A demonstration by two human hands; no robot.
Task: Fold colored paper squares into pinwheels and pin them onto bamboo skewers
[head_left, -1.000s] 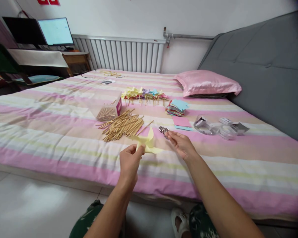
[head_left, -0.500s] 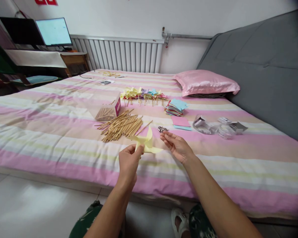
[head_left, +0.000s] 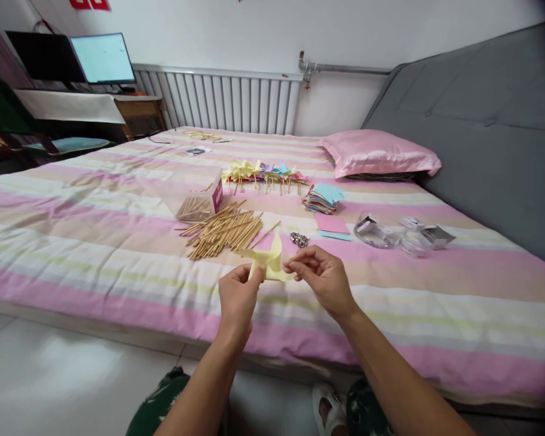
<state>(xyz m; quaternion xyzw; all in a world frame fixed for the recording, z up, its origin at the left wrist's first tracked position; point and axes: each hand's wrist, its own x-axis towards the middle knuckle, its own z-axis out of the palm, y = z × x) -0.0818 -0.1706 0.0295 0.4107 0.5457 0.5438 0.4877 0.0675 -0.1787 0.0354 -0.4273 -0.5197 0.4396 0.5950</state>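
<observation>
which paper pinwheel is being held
The pale yellow pinwheel nearest the camera, pinched in the left hand. The other pinwheels, some yellow too, are grouped farther back on the bed, out of both hands.

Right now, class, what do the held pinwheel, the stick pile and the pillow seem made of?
Held pinwheel: probably matte paper, from its thin, folded blades. Stick pile: likely bare wood or bamboo, given its dull tan color. Pillow: perhaps satin-like cloth, with glossy highlights.
</observation>
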